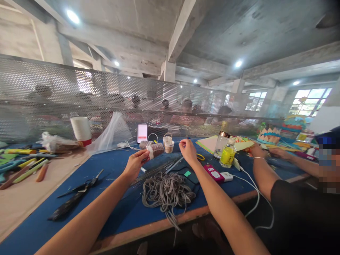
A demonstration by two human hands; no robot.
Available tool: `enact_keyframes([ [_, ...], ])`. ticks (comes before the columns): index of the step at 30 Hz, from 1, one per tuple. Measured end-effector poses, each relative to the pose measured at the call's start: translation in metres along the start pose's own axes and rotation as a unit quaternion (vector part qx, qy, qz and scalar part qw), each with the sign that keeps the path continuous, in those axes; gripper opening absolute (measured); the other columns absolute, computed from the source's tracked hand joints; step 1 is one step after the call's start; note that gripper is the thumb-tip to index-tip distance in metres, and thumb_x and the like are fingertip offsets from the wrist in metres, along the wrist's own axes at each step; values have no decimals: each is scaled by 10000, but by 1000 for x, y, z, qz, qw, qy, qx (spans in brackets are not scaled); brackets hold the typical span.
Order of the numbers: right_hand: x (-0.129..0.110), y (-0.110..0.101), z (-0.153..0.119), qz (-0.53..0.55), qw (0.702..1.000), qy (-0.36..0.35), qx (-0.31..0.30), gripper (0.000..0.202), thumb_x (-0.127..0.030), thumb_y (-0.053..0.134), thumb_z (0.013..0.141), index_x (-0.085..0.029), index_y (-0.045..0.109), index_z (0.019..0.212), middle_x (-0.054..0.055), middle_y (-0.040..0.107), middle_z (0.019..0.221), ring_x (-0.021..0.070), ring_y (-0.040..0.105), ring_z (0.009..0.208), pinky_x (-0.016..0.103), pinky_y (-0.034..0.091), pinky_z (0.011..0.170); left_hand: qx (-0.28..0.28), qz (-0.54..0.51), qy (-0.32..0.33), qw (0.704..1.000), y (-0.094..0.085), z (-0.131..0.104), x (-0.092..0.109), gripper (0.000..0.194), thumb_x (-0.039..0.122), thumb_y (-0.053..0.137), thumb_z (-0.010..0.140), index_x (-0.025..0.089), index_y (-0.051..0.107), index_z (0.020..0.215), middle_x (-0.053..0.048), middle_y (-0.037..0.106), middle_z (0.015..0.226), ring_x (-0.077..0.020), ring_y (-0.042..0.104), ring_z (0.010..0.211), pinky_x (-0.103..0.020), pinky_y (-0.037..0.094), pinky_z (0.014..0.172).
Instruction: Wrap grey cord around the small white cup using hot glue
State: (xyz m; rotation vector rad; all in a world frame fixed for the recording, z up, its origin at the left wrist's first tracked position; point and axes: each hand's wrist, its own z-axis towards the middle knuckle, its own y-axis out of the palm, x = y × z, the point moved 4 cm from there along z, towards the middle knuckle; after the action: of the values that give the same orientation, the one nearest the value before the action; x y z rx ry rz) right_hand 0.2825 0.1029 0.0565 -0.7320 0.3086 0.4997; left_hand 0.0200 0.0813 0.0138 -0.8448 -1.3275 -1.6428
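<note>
My left hand (136,163) pinches a small paper cup wrapped in grey cord (157,150), tilted on its side above the blue tabletop. Its white end faces the fingers. To the right, my right hand (189,150) is raised with its fingertips pressed together; whatever is between them is too small to make out. Between the hands, farther back, stands a small handled basket (168,144). Another cord-wrapped piece (145,144) lies behind the cup. A loose heap of grey cord (168,193) rests below my hands, near the table's front edge.
Black-handled scissors (79,193) lie at the left. Stacked paper cups (81,130) and a propped phone (142,134) stand farther back. A yellow-labelled bottle (227,155), glass jar (221,145) and power bank (212,173) are rightward, beside a co-worker's arm (262,170).
</note>
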Motion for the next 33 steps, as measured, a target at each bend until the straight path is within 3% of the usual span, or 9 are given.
enact_keyframes([
  [3,28,-4,7,-124,988,62,-70,230,-327,459,890,-170,569,1018,87,615,1009,179,582,941,279,432,841,3,4,3,1000,-1,2,-1,383,346,856,527,136,743,826,-34,701,771,-126,600,690,-261,497,732],
  [5,42,-1,1,-207,965,94,-133,301,-385,465,892,-154,565,1059,124,596,1076,217,572,1000,316,430,855,4,8,3,1000,-2,2,-1,390,349,859,517,133,743,821,-35,700,767,-126,596,686,-260,496,724],
  [7,48,2,-8,-229,955,105,-155,363,-408,519,863,-119,565,1078,171,575,1113,262,562,1035,349,433,852,-6,11,1,1000,0,1,0,407,352,854,524,130,743,847,-44,705,792,-130,598,696,-260,494,722],
  [14,55,13,-22,-289,933,107,-185,523,-402,618,796,-90,522,1205,228,487,1234,319,488,1146,426,425,891,-1,16,2,1000,1,-1,1,382,355,853,524,135,746,817,-46,708,790,-138,604,692,-271,502,730],
  [21,60,5,-22,-309,921,131,-199,548,-367,639,767,-56,549,1208,267,482,1251,333,509,1144,452,432,890,0,16,-4,1000,1,-1,-1,386,357,859,515,135,744,809,-44,704,796,-132,607,693,-264,507,731],
  [26,62,3,-22,-300,915,149,-227,437,-376,624,780,-92,622,1111,236,597,1151,323,589,1074,447,448,866,-3,13,-2,1000,1,-1,-2,382,354,857,521,128,742,807,-39,701,766,-125,606,673,-261,501,724],
  [33,60,3,-22,-270,923,146,-231,379,-285,569,833,-52,563,1131,222,678,1004,284,650,996,371,468,823,-5,11,-6,1000,0,-1,-1,360,335,848,542,128,741,816,-39,701,768,-132,611,687,-276,500,742],
])
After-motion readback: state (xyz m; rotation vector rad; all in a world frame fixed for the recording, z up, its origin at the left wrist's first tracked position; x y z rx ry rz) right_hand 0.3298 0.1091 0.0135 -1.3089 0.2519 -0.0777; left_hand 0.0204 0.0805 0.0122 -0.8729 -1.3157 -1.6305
